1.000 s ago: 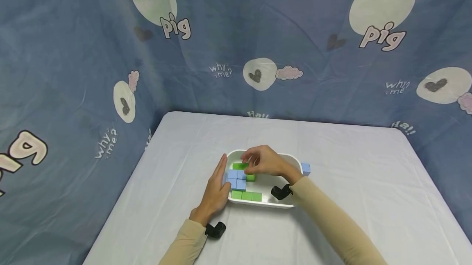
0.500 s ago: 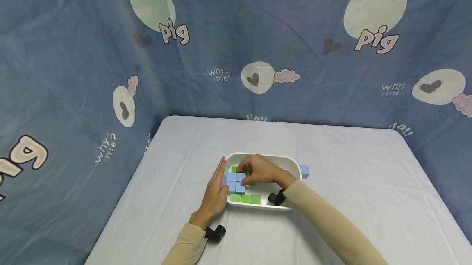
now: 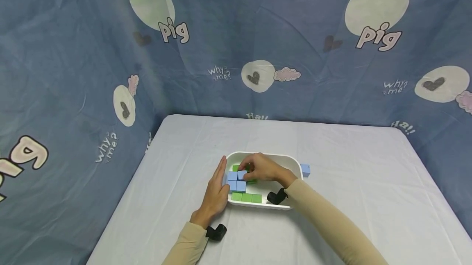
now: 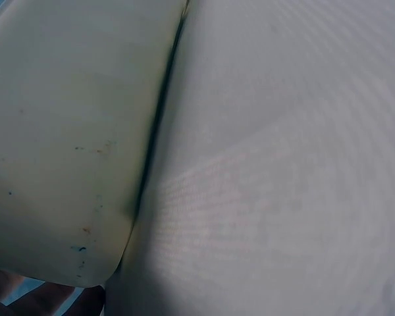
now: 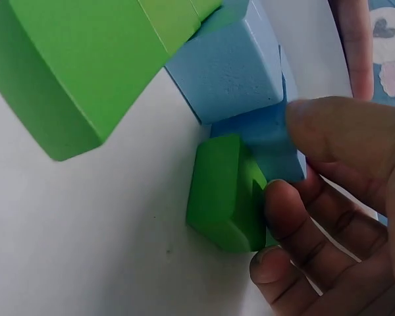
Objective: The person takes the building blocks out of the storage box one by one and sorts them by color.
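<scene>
In the head view a white tray (image 3: 276, 184) holds blue and green blocks at its left end. My left hand (image 3: 215, 193) lies along the tray's left wall with straight fingers, its thumb at the rim. Over the tray, my right hand (image 3: 263, 167) pinches a blue block (image 3: 241, 175) between thumb and fingers; it sits slightly turned at the back right of a blue square of blocks (image 3: 236, 185). The right wrist view has the thumb on that blue block (image 5: 266, 148), with a green block (image 5: 217, 194) beside the fingertips. My right fingers partly hide the green blocks behind.
A row of green blocks (image 3: 246, 197) runs along the tray's front wall. Outside the right wall, a blue block (image 3: 305, 170) lies on the white tablecloth (image 3: 361, 175). A blue printed curtain (image 3: 206, 23) hangs behind and to the left.
My right hand has shifted a little left and closer to the blue blocks. The back right blue block has turned slightly out of line with the others. My left hand has stayed in place.
</scene>
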The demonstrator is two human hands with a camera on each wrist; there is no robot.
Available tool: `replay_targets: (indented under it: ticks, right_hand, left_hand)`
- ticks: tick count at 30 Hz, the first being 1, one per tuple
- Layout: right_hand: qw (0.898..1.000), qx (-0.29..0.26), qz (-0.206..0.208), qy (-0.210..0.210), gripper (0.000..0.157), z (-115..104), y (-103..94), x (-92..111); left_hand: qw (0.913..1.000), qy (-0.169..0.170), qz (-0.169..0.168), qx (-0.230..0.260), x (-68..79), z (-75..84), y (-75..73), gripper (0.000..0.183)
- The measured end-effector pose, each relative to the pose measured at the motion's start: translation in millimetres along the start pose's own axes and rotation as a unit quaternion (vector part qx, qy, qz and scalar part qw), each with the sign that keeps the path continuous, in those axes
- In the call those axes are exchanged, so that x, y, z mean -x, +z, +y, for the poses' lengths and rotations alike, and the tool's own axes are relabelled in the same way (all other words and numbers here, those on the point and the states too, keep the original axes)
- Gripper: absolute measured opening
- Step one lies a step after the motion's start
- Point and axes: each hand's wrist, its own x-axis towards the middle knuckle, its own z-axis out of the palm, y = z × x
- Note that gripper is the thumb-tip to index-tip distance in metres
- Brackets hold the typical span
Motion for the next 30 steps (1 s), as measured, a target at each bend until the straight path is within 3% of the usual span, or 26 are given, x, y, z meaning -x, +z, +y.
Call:
replay_targets:
  ticks: [7,18,30]
  right_hand:
    - [1.000,0.028,-0.005,-0.011,0.034,-1,-0.1,1]
    - [0.998,0.052,0.002,-0.028,0.031,-3,0.5,0]
    - [1.000,0.008,0.025,-0.014,0.035,-13,-13.1,5]
  left_hand:
    - [1.0000,-0.001,0.002,0.000,0.3,-0.2,0.4,0.081]
    - [1.0000,0.002,0.008,0.004,-0.1,-0.1,1.0,0.080]
    - [0.9999,-0.011,0.010,0.006,0.8,1.9,1.0,0.079]
